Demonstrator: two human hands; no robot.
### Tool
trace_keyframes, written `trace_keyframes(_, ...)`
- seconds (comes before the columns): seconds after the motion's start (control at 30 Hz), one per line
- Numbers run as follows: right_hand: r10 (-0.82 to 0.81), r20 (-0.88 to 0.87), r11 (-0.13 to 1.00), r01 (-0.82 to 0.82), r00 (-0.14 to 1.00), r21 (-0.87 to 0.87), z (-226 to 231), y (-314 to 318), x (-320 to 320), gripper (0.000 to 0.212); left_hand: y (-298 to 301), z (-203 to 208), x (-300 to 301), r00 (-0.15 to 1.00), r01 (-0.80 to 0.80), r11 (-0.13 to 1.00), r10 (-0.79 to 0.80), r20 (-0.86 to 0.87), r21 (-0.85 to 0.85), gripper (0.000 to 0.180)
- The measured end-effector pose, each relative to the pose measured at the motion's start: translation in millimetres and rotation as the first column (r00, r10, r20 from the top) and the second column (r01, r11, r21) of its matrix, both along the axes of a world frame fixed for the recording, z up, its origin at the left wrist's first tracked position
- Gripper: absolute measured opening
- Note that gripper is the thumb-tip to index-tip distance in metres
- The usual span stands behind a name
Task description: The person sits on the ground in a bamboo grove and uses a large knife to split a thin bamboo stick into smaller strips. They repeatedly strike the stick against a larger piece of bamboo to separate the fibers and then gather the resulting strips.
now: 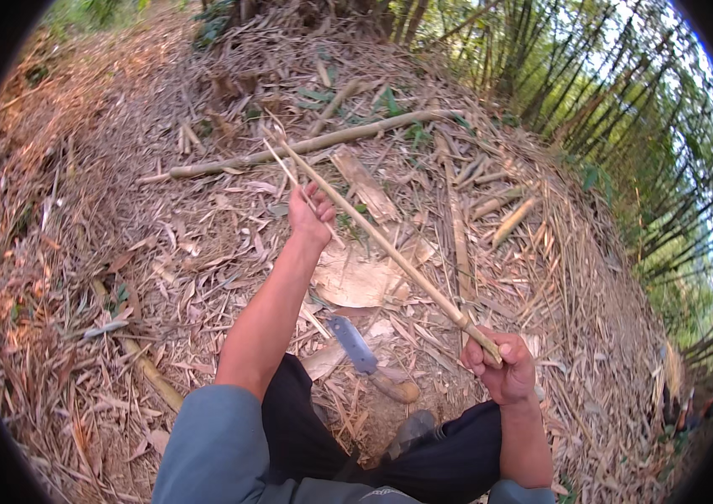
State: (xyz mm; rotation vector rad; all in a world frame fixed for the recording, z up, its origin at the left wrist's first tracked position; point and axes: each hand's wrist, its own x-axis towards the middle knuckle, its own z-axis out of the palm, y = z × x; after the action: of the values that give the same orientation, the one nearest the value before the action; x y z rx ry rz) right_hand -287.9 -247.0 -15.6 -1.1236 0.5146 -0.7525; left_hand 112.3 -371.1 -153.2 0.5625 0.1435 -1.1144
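Observation:
A long, straight bamboo stick (390,248) slants across the middle, its thick end at the lower right and its thin tip at the upper left. My right hand (503,361) is wrapped round the thick end. Farther out, my left hand (310,212) has its fingers curled round a thinner, paler bamboo strip (282,162), which runs close beside the long stick. The two meet or cross near their far tips; whether they are joined there I cannot tell. Below them, between my legs, a cleaver-like knife (355,344) with a wooden handle lies on the ground.
A thick bamboo pole (314,144) lies across the ground beyond my hands. Flat, pale sheath pieces (356,277) rest under the stick. Cut bamboo lengths (514,220) lie to the right, another pole (153,374) at the left. Dry leaves cover the ground; bamboo clumps (575,76) stand at upper right.

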Motion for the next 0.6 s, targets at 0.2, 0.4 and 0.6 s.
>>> trace_keyframes(0.2, 0.003, -0.436, 0.998, -0.032, 0.9, -0.06, -14, -7, 13, 0.026, 39, 64, 41, 0.985, -0.128, 0.932, 0.16, 0.068, -0.34, 0.025)
trace_keyframes(0.4, -0.031, -0.546, 0.992, -0.039, 0.837, -0.116, -17, -4, 19, 0.02, 60, 100, 30, 0.973, -0.13, 0.89, 0.198, 0.115, -0.438, 0.026)
trace_keyframes(0.6, 0.008, -0.526, 0.999, 0.016, 0.851, 0.041, -13, -3, 21, 0.018, 63, 109, 15, 0.97, -0.062, 0.9, 0.156, 0.186, -0.432, 0.026)
